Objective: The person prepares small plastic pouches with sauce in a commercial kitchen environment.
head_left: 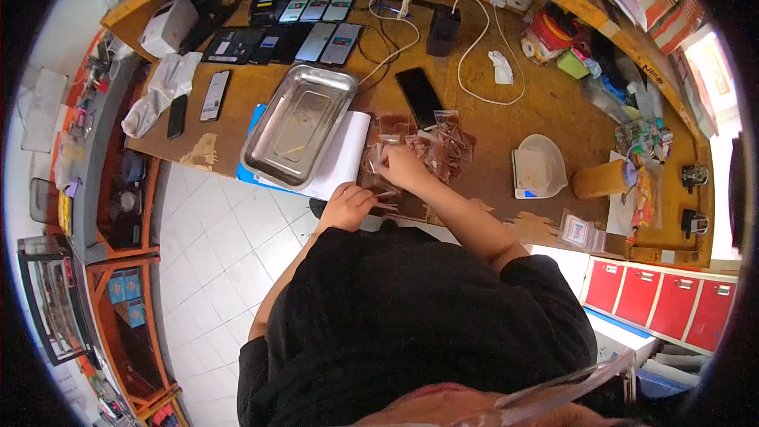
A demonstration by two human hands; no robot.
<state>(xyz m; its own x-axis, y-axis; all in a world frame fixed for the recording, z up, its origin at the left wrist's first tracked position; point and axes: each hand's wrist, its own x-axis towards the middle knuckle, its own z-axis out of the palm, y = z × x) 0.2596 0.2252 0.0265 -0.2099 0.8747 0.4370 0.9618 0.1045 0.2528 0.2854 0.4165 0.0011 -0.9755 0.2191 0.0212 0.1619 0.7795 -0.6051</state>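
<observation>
My right hand (pixel 402 167) is over the near middle of the wooden desk, its fingers pinched at a small clear plastic bag (pixel 371 160). Just right of it lies a loose heap of small clear bags (pixel 449 150), looking reddish brown against the desk. Closer to me, my left hand (pixel 348 204) is at the desk's front edge with its fingers curled; what they grip, if anything, is too small to make out. Beside both hands, a metal tray (pixel 265 160) rests on white papers (pixel 353 142) and a blue folder (pixel 248 177). One thin yellowish strip lies inside the tray.
A dark phone (pixel 420 97) lies beyond the heap. To the right are a white plastic tub (pixel 543 164) and a yellowish cylinder container (pixel 601 180). Several phones (pixel 316 41) sit at the back left. A white cable (pixel 484 100) loops across the desk.
</observation>
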